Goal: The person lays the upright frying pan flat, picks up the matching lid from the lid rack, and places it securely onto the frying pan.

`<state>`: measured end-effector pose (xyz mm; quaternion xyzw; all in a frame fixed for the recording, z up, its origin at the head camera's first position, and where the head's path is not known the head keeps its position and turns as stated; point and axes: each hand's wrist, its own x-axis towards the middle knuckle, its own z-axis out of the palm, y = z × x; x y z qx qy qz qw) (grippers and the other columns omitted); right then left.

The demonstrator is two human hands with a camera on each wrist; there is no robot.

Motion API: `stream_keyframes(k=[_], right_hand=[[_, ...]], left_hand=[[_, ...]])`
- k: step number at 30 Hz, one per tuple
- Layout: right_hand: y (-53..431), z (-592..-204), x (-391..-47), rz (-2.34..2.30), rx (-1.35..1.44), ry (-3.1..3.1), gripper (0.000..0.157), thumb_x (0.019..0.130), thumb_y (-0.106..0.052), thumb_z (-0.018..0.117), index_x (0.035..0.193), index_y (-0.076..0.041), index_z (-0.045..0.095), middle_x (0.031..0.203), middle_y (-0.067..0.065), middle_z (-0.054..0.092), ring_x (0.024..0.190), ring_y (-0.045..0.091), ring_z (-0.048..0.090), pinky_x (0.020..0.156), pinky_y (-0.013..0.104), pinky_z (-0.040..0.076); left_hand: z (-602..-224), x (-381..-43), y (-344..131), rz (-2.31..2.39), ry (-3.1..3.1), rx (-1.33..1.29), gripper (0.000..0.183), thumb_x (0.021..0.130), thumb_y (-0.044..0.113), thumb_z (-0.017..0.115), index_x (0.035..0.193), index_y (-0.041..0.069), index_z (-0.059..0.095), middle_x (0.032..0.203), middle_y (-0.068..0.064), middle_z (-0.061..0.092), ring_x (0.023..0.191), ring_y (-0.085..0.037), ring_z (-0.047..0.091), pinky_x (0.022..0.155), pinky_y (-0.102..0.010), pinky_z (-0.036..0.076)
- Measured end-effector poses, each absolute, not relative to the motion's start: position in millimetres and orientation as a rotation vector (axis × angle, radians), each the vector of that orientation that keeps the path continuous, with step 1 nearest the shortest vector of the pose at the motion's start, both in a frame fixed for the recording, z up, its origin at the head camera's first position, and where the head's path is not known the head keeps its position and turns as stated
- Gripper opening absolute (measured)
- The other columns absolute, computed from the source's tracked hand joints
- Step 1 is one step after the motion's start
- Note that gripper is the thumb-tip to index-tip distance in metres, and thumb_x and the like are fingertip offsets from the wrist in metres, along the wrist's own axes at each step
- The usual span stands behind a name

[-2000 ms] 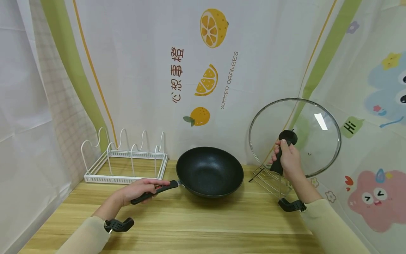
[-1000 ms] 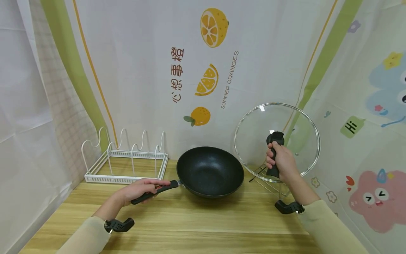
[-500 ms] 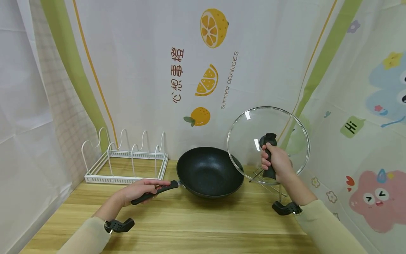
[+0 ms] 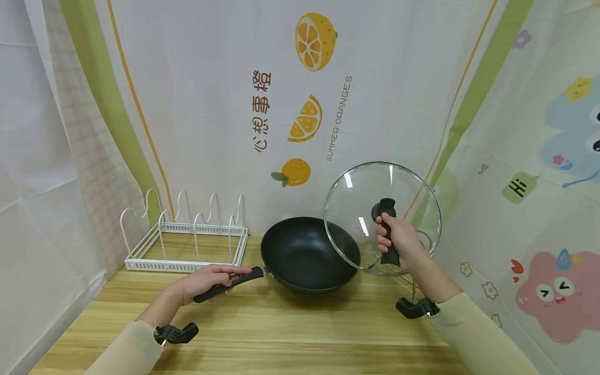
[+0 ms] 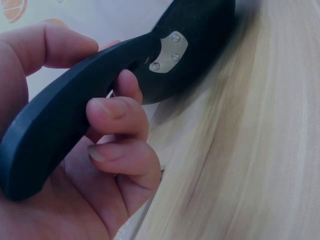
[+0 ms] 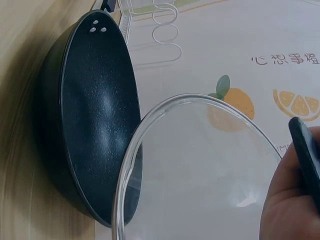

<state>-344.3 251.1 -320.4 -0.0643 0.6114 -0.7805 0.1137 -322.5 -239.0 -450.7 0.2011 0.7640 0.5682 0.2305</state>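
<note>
A black wok sits on the wooden table. My left hand grips its long black handle; in the left wrist view the fingers curl round the handle, and a riveted bracket joins it to the wok. At the right, my right hand holds a round glass lid by its black handle. The lid is raised and tilted, its left edge overlapping the wok's right rim in the head view. In the right wrist view the lid's metal rim passes beside the open wok.
A white wire rack stands at the left back of the table. Behind the lid is a gold-coloured wire rack, partly hidden. Printed curtains hang close behind and on both sides.
My right hand has carried the glass lid leftward and slightly down, from beside the wok until it overlaps the wok's right side in view. My left hand and the wok stay still.
</note>
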Motion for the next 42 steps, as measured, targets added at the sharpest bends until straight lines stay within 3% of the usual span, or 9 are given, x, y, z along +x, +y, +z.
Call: stream_keyframes(k=[42], right_hand=[[191.5,-347.6,-364.8,-2.196,-0.102,1.61,0.026,0.111,-0.032,0.035,0.102,-0.011,0.046,0.065,-0.006,0.041,0.043,0.005,0.038,0.041,0.018,0.037]], left_hand=[[-451.6,-323.1,-240.8,1.551,2.113,0.583,0.05,0.095,0.01,0.056,0.144,0.014,0.058,0.095,-0.007,0.056,0.058,-0.012,0.048,0.051,-0.023,0.042]])
